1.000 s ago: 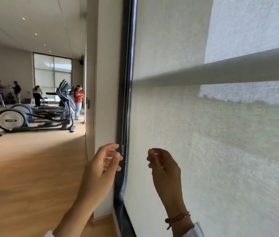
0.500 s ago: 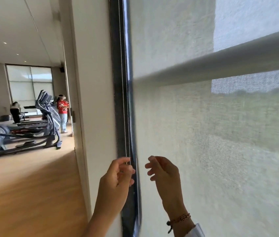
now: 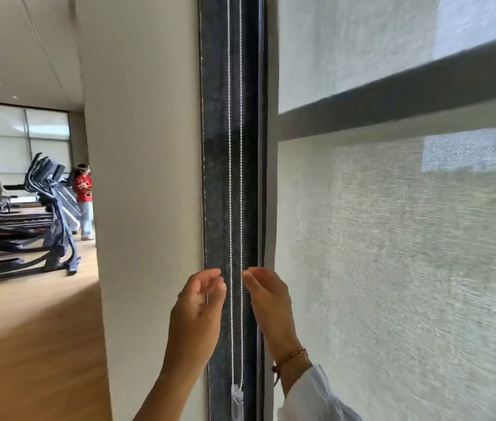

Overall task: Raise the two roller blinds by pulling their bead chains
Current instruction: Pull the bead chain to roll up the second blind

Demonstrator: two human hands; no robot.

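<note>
Hanging vertically against the dark window frame (image 3: 216, 147), the bead chain (image 3: 230, 177) runs as two parallel strands, just left of the roller blind (image 3: 392, 268). The left hand (image 3: 198, 305) and the right hand (image 3: 268, 296) flank it, fingers loosely bent, gripping nothing.

The left hand (image 3: 198, 308) is brought rightward from the wall edge to just beside the left strand of the bead chain (image 3: 230, 177); the right hand (image 3: 268, 299) is drawn leftward off the roller blind (image 3: 392, 268) to the right strand. The dark window frame (image 3: 219, 147) is now centred in view; the chain's bottom clip (image 3: 237, 399) is revealed.
</note>
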